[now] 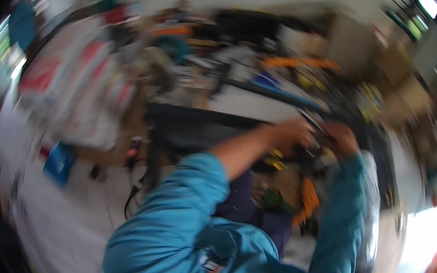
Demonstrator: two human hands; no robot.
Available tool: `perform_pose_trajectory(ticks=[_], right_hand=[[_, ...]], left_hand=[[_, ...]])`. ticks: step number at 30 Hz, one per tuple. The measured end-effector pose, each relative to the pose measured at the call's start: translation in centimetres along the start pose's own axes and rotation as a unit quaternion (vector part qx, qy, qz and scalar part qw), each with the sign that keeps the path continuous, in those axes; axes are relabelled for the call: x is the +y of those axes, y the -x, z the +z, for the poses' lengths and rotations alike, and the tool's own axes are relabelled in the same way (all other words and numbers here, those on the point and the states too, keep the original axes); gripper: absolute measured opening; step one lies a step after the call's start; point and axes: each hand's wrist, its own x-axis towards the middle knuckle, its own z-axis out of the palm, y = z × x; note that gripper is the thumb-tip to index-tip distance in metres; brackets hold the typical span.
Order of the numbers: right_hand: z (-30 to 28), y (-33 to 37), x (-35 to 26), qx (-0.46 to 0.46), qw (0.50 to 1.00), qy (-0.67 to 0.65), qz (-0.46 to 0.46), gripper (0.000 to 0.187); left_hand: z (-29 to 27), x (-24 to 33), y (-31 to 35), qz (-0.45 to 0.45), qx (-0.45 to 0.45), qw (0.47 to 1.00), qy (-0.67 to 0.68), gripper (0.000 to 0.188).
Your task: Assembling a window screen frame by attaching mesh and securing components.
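Note:
The view is smeared by motion. My left hand (296,134) reaches across to the right of centre, its fingers curled. Close beside it is my right hand (343,139), also with bent fingers. Between the two hands runs a thin, light-edged strip (311,120), slanting down to the right; its kind is too blurred to tell. Both hands appear closed, but what sits inside the fingers is hidden. Left of my hands and below them lies a black flat-sided piece (192,127) with a straight far edge.
White sacks with red print (72,73) are piled at the left. A blue packet (60,163) lies on the floor below them. Orange bars (300,63), tools and mixed parts crowd the far side. Cardboard boxes (393,65) stand at the far right. Yellow and orange items lie under my hands.

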Motion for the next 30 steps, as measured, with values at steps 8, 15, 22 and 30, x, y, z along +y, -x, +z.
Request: perform_pose_trajectory(ticks=[8, 15, 22, 30], right_hand=[[11.2, 8.2, 1.4, 0.314, 0.898, -0.293, 0.094, 0.06], [22.0, 6.0, -2.5, 0.413, 0.89, -0.193, 0.024, 0.08], [23.9, 7.8, -4.4, 0.474, 0.855, -0.174, 0.124, 0.067], [20.4, 7.9, -5.6, 0.327, 0.808, -0.412, 0.265, 0.033]], left_hand=[[1.1, 1.5, -0.5, -0.159, 0.002, 0.986, -0.055, 0.037], [0.1, 1.2, 0.3, -0.142, -0.026, 0.986, -0.085, 0.034], [1.9, -0.3, -0.1, -0.092, 0.0, 0.99, -0.102, 0.043], [-0.9, -0.5, 0.1, -0.118, -0.082, 0.987, -0.073, 0.047]])
